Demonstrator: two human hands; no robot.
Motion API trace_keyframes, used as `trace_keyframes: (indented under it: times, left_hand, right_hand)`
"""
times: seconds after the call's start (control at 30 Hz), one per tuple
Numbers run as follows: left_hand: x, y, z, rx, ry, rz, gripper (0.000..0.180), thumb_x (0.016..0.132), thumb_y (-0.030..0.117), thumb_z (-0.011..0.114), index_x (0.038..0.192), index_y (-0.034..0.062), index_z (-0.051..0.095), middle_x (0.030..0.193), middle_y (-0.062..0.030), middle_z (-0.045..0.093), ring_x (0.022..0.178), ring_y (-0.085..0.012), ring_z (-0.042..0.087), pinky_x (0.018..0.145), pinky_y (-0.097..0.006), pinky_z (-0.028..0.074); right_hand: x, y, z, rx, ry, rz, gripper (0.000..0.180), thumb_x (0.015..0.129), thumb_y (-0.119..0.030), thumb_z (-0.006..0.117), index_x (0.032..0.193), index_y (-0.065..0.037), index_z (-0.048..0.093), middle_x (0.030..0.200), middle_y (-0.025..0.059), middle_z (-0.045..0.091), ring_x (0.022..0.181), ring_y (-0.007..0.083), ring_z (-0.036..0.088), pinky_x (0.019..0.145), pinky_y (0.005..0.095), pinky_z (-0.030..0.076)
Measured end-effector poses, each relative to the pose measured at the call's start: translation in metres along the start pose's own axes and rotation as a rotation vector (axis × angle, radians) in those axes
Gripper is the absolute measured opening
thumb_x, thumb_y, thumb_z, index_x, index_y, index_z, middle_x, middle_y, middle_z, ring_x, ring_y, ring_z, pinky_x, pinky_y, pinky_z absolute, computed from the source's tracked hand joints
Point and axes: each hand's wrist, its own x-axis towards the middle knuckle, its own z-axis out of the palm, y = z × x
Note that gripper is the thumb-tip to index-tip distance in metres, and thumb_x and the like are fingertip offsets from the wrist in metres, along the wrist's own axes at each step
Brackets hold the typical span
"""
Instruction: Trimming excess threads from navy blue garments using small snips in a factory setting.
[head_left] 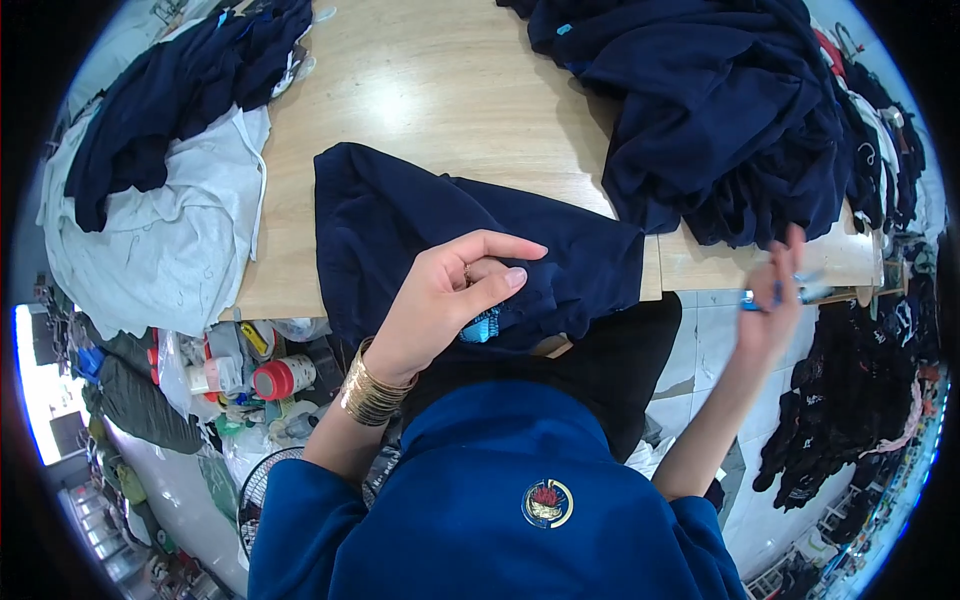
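Observation:
A dark navy garment (pixel 400 205) lies folded over the near edge of the table in front of me. A patch of light blue ribbed cloth (pixel 481 327) shows in its near side. Over this garment is my left hand (pixel 450 290), its index finger and thumb stretched out with a gap between them and the other fingers curled. Gold bangles circle that wrist. Off to the right, beyond the table's near edge, my right hand (pixel 772 300) is raised and smeared by motion. It holds what looks like small blue-handled snips (pixel 750 298), whose blurred end points right.
Navy garments are heaped (pixel 720 110) at the far right of the wooden table (pixel 430 80). Light grey and navy cloth (pixel 200 220) hangs over its left side. Below left are a red-lidded container (pixel 285 378) and a fan (pixel 250 490). Dark clothes (pixel 850 400) hang at the right.

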Motion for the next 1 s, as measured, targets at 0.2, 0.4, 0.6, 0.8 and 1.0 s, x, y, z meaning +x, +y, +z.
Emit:
trace_keyframes:
  times: [0.2,0.4,0.6,0.8,1.0]
  left_hand:
    - [-0.001,0.0,0.001,0.004,0.003,0.046,0.025,0.086,0.01,0.059,0.111,0.0042,0.059,0.07,0.0036,0.06,0.062,0.0013,0.047,0.058,-0.014,0.036]
    - [-0.004,-0.009,0.0,-0.072,0.024,0.046,0.031,0.086,0.01,0.06,0.114,0.0029,0.053,0.066,0.0032,0.06,0.059,0.0021,0.045,0.057,-0.014,0.033]
    - [-0.004,-0.008,0.001,-0.087,0.056,0.057,0.032,0.085,0.01,0.061,0.114,0.0021,0.051,0.068,0.0013,0.062,0.063,0.0015,0.05,0.06,-0.015,0.035]
    - [-0.005,-0.008,-0.001,-0.055,0.044,0.074,0.033,0.084,0.01,0.061,0.115,0.0027,0.051,0.069,-0.0011,0.064,0.065,-0.0001,0.053,0.061,-0.016,0.038]
    - [-0.007,-0.003,0.0,-0.028,0.049,0.088,0.032,0.084,0.01,0.061,0.115,0.0031,0.051,0.072,-0.0028,0.065,0.068,-0.0015,0.056,0.063,-0.016,0.039]
  right_hand:
    - [-0.072,0.036,0.084,-0.666,-0.427,0.037,0.011,0.077,-0.003,0.065,0.087,-0.002,0.067,0.086,0.0019,0.059,0.07,0.0062,0.051,0.063,0.0189,0.039]
    - [-0.096,0.048,0.104,-0.828,-0.873,-0.454,0.02,0.07,-0.005,0.072,0.09,-0.009,0.071,0.076,0.0014,0.051,0.058,0.0089,0.049,0.046,0.02,0.035]
    - [-0.091,0.048,0.097,-0.78,-0.739,-0.551,0.029,0.065,-0.012,0.075,0.094,-0.015,0.072,0.068,0.0015,0.046,0.052,0.0093,0.044,0.043,0.0207,0.034]
    - [-0.088,0.055,0.091,-0.977,-0.674,-0.636,0.033,0.064,-0.005,0.071,0.096,-0.014,0.071,0.066,0.0015,0.044,0.052,0.0102,0.045,0.043,0.0218,0.034]
    - [-0.089,0.047,0.092,-1.062,-1.052,-0.702,0.045,0.055,-0.002,0.062,0.098,-0.011,0.071,0.068,0.0035,0.046,0.053,0.0108,0.044,0.046,0.0225,0.032]
